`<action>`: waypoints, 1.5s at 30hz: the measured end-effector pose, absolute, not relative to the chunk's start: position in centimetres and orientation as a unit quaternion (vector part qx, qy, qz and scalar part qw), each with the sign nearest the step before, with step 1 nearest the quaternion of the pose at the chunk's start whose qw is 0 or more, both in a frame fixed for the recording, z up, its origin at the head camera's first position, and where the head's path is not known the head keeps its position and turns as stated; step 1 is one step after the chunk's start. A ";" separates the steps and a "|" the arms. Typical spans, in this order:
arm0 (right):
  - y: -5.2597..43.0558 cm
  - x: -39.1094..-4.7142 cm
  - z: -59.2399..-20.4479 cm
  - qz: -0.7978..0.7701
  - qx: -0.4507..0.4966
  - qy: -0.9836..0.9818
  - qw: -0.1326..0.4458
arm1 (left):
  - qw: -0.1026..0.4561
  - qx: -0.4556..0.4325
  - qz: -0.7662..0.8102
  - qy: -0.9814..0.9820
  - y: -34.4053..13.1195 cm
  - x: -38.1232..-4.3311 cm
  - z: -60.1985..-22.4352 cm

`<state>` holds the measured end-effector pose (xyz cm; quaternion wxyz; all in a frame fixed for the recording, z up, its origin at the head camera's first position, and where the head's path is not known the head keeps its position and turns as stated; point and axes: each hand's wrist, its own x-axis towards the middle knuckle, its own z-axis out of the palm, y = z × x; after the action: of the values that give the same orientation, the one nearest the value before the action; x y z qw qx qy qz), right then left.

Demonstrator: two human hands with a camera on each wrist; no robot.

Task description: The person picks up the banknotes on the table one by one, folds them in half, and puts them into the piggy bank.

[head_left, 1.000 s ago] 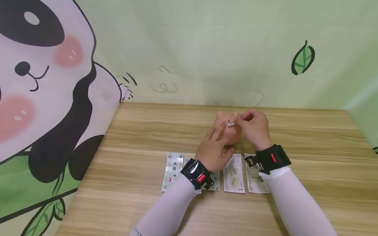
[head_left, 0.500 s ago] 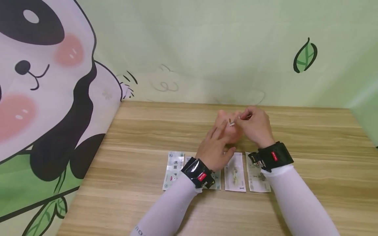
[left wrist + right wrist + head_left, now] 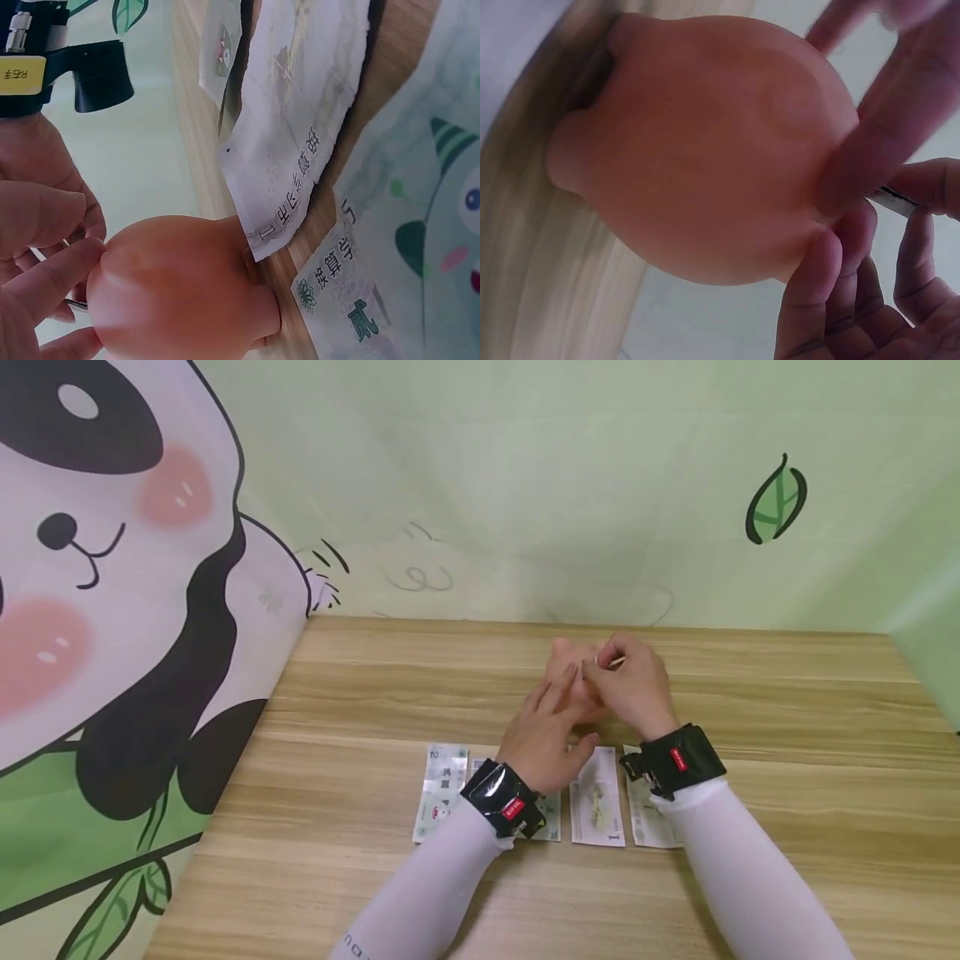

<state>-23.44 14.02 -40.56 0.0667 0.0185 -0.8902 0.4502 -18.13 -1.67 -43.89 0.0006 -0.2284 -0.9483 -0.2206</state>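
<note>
An orange-pink piggy bank (image 3: 562, 662) stands on the wooden table; its rounded body (image 3: 180, 292) and stubby feet show in the left wrist view. Against its near left side rests my left hand (image 3: 542, 747), fingers stretched out. My right hand (image 3: 636, 687) is over the top of the bank, thumb and fingers pinching a thin, narrow strip (image 3: 617, 663). In the right wrist view that strip (image 3: 894, 201) looks dark and flat; its kind cannot be told. My right fingers cover the slot on top of the bank.
Several paper play banknotes (image 3: 596, 802) lie in a row nearer to me, partly under my wrists. One at the left end (image 3: 441, 785) shows a 2. Behind the table hangs a pale green backdrop (image 3: 487, 485) with a printed panda (image 3: 150, 552).
My right hand has moved left and slightly down over the bank's top. A white end of the strip, visible at the slot before, is now hidden. My left hand stays in place.
</note>
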 end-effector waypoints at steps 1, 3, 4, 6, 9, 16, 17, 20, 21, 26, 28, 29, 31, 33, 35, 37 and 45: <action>14.0 -23.4 -40.7 0.455 0.021 -0.888 0.061 | 0.000 -0.229 -0.220 -0.948 -1.7 -18.1 -43.9; 14.1 -23.4 -40.8 0.465 0.026 -0.883 0.053 | -0.002 -0.229 -0.218 -0.949 -1.6 -18.1 -43.8; 14.1 -23.4 -40.9 0.470 0.028 -0.881 0.049 | -0.004 -0.228 -0.217 -0.949 -1.6 -18.1 -43.8; 14.1 -23.4 -40.9 0.476 0.031 -0.878 0.043 | -0.010 -0.225 -0.216 -0.950 -1.6 -18.1 -43.7; 14.3 -23.3 -41.0 0.479 0.039 -0.876 0.040 | -0.013 -0.221 -0.217 -0.951 -1.6 -18.0 -43.7; 14.8 -22.8 -40.9 0.475 0.055 -0.878 0.026 | -0.004 -0.227 -0.213 -0.950 -1.6 -18.0 -43.9; 14.8 -22.8 -40.9 0.475 0.057 -0.878 0.023 | -0.003 -0.228 -0.212 -0.950 -1.6 -18.0 -43.9; 15.0 -22.7 -40.8 0.473 0.062 -0.879 0.015 | -0.002 -0.226 -0.215 -0.950 -1.7 -18.0 -43.9; 15.1 -22.7 -40.8 0.474 0.062 -0.878 0.013 | -0.004 -0.226 -0.215 -0.950 -1.7 -18.0 -43.9; 15.2 -22.7 -41.0 0.476 0.066 -0.877 0.021 | -0.008 -0.224 -0.218 -0.950 -1.7 -18.1 -43.9; 15.1 -22.7 -41.1 0.476 0.067 -0.877 0.025 | -0.008 -0.224 -0.218 -0.950 -1.7 -18.1 -44.0; 15.1 -22.7 -41.1 0.475 0.067 -0.877 0.028 | -0.007 -0.224 -0.218 -0.950 -1.7 -18.1 -44.0; 15.0 -22.7 -41.2 0.473 0.064 -0.878 0.032 | -0.006 -0.225 -0.218 -0.950 -1.7 -18.0 -43.9; 14.9 -22.7 -41.3 0.470 0.060 -0.880 0.035 | -0.006 -0.226 -0.218 -0.949 -1.7 -18.0 -43.9; 14.8 -22.7 -41.5 0.465 0.056 -0.882 0.038 | -0.007 -0.225 -0.219 -0.949 -1.7 -17.9 -43.8; 14.8 -22.7 -41.5 0.461 0.053 -0.885 0.043 | -0.009 -0.224 -0.220 -0.949 -1.7 -17.9 -43.8; 14.8 -22.9 -41.7 0.449 0.048 -0.891 0.055 | -0.011 -0.224 -0.217 -0.950 -1.7 -18.0 -43.8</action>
<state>-22.94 14.75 -41.71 0.0548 0.0479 -0.8906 0.4489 -17.97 -1.69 -43.83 -0.0105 -0.2239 -0.9500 -0.2174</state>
